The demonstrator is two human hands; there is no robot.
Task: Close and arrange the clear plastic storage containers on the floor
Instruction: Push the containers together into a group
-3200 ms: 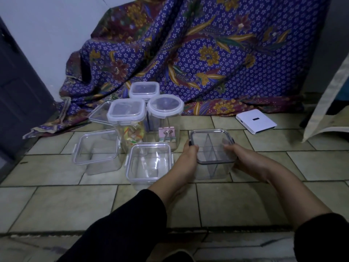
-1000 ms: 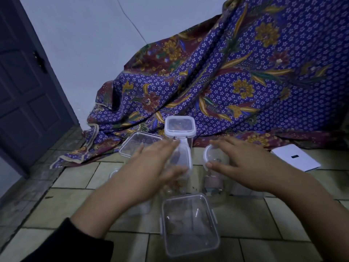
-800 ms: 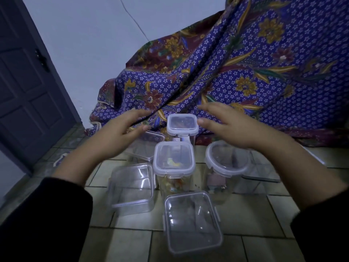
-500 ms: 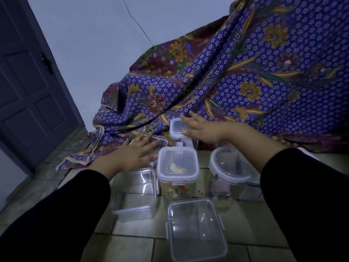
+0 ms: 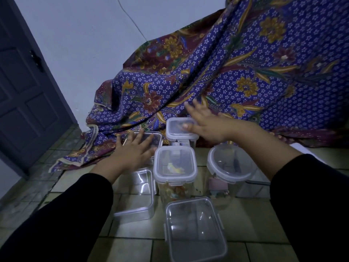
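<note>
Floor tiles (image 5: 245,220) are carrying the clear containers, a dark door (image 5: 24,91) standing at left and a patterned cloth (image 5: 245,72) draping down the pale wall (image 5: 85,44).
I am seeing the left hand (image 5: 132,154) lying with fingers spread flat on the low rear container (image 5: 151,138), as half a second ago. The right hand (image 5: 205,125), fingers splayed wide and gripping nothing, is now lifting from the tall rear tub (image 5: 177,129). Nearer me, a square-lidded jar (image 5: 174,165), a round-lidded jar (image 5: 228,165), a low box (image 5: 137,195) and a front box (image 5: 194,229) are sitting clustered, glossy and transparent.

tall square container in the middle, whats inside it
Inside the tall square container, small yellow and orange pieces show through the clear plastic, piled low. What they are is too blurred to tell.
</note>
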